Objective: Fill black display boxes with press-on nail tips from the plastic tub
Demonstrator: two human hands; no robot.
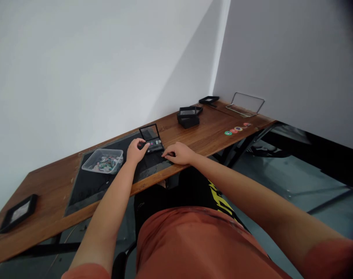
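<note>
A small black case (155,145) lies on the dark mat with its clear-windowed lid raised; several small colourful pieces sit inside, too small to name. At the case's left edge is my left hand (135,151), thumb and forefinger curved round that side and holding it. My right hand (180,153) rests by the case's lower right corner, fingertips pressed together; anything between them is hidden. Left of my left hand stands a clear plastic tub (90,161) with several small wrapped pieces (106,163) in it.
The dark mat (86,190) covers part of the wooden table (52,180). Black frame-like cases are stacked (189,117) at the back, with another (209,100) near the corner and one (19,212) far left. Round stickers (237,129) and a wire stand (247,104) are right.
</note>
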